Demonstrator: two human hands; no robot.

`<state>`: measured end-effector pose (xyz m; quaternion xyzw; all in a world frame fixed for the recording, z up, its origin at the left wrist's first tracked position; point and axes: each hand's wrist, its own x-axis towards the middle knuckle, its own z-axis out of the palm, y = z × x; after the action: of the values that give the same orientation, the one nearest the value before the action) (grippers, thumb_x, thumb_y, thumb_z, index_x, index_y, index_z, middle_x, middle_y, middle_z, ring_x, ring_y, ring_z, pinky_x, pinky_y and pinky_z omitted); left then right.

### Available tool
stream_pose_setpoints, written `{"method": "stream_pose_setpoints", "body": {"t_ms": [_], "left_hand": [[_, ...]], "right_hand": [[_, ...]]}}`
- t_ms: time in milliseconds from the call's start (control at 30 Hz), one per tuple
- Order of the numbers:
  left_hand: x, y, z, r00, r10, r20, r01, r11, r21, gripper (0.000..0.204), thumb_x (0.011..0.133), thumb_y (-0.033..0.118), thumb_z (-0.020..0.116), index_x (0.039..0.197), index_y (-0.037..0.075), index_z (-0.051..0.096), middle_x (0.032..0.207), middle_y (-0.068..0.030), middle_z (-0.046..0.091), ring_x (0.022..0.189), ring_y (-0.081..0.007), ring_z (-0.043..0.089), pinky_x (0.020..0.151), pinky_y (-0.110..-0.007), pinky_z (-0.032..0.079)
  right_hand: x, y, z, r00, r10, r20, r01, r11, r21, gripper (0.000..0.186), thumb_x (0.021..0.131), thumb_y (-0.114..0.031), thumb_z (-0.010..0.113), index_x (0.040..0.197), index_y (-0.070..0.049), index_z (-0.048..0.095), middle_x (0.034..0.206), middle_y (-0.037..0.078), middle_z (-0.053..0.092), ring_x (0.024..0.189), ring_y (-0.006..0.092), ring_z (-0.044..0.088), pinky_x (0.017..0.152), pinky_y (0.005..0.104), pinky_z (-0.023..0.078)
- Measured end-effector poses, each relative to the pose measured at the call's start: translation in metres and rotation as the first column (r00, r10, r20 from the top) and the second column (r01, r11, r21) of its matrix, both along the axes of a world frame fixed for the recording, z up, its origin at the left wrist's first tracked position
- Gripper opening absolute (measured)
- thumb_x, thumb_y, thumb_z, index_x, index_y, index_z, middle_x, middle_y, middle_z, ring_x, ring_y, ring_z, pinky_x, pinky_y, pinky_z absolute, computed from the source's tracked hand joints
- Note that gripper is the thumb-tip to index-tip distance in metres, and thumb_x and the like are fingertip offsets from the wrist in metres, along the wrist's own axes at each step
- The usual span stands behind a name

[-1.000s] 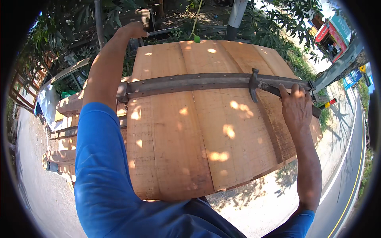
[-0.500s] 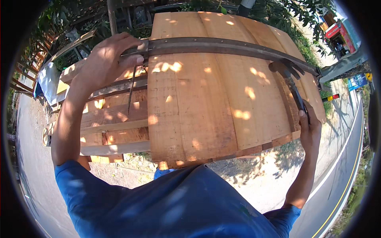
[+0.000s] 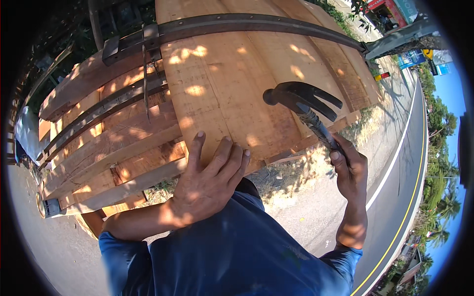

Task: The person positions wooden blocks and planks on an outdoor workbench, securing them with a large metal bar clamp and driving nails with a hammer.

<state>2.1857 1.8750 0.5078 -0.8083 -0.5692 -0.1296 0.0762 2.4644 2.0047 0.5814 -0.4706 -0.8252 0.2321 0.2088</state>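
Observation:
My right hand [image 3: 351, 165] grips a claw hammer [image 3: 316, 123] by its handle. The dark head is raised over the right part of a wide panel of wooden boards [image 3: 232, 74]. At the panel's near edge, my left hand [image 3: 210, 172] rests with fingers spread, fingertips on the wood and nothing held. A long metal bar clamp [image 3: 247, 23] lies across the far part of the panel. Its jaw [image 3: 151, 38] sits at the panel's left edge, with a thin handle rod [image 3: 146, 84] hanging down from it.
Left of the panel are thick wooden beams [image 3: 108, 153] and a second dark metal bar [image 3: 98, 111]. A whitish plastic sheet [image 3: 28, 130] hangs at the far left. Paved road [image 3: 390, 212] runs along the right, and a grey post [image 3: 402, 38] stands beyond the panel.
My left hand has left the clamp's jaw and come down to the panel's near edge. The hammer has moved left and nearer. The view has shifted too.

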Motion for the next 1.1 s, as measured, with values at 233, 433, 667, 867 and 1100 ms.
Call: {"method": "stream_pose_setpoints", "body": {"t_ms": [233,433,667,867,1100], "left_hand": [[0.03,-0.003,-0.009,0.992,0.127,0.003,-0.127,0.988,0.082,0.044,0.08,0.021,0.068,0.118,-0.001,0.064,0.124,-0.0129,0.056,0.128,-0.0294,0.047,0.111,-0.063,0.025],[0.052,-0.006,-0.031,0.936,0.35,0.044,-0.35,0.906,0.238,0.048,0.076,0.024,0.075,0.118,0.005,0.064,0.122,-0.0088,0.058,0.125,-0.0279,0.05,0.11,-0.058,0.029],[0.038,-0.009,-0.033,0.867,0.485,-0.113,-0.439,0.852,0.285,0.044,0.082,0.016,0.058,0.126,0.011,0.063,0.128,-0.008,0.058,0.12,-0.0277,0.054,0.103,-0.051,0.039],[0.022,-0.002,-0.021,0.944,0.291,-0.156,-0.259,0.946,0.196,0.053,0.079,0.014,0.069,0.131,0.012,0.06,0.137,-0.0064,0.056,0.127,-0.0281,0.051,0.106,-0.048,0.039],[0.012,-0.003,-0.044,0.959,0.284,-0.025,-0.277,0.948,0.154,0.063,0.078,0.011,0.069,0.138,0.014,0.054,0.143,-0.0054,0.052,0.134,-0.0282,0.047,0.115,-0.05,0.033]], "right_hand": [[0.074,-0.018,-0.027,0.982,-0.068,-0.179,0.067,0.998,-0.01,0.045,0.1,-0.035,0.058,0.126,0.001,0.06,0.069,0.0,0.052,0.059,0.0073,0.045,0.053,0.0237,0.038],[0.164,-0.045,-0.071,0.927,-0.171,-0.335,0.106,0.973,-0.204,0.048,0.102,-0.037,0.055,0.126,0.004,0.058,0.068,0.0,0.051,0.057,0.0064,0.045,0.05,0.0228,0.037],[0.186,-0.043,-0.093,0.907,-0.169,-0.386,0.057,0.957,-0.285,0.041,0.103,-0.03,0.051,0.129,0.002,0.057,0.067,0.0,0.05,0.056,0.0054,0.045,0.049,0.0232,0.036],[0.135,-0.026,-0.063,0.946,0.085,-0.314,-0.108,0.992,-0.057,0.035,0.1,-0.021,0.056,0.132,-0.006,0.058,0.077,0.008,0.063,0.061,0.0133,0.058,0.058,0.0281,0.047],[0.078,-0.025,-0.014,0.935,0.342,-0.097,-0.309,0.916,0.255,0.036,0.099,-0.02,0.058,0.133,-0.007,0.059,0.078,0.014,0.067,0.061,0.0215,0.065,0.055,0.0334,0.047]]}}
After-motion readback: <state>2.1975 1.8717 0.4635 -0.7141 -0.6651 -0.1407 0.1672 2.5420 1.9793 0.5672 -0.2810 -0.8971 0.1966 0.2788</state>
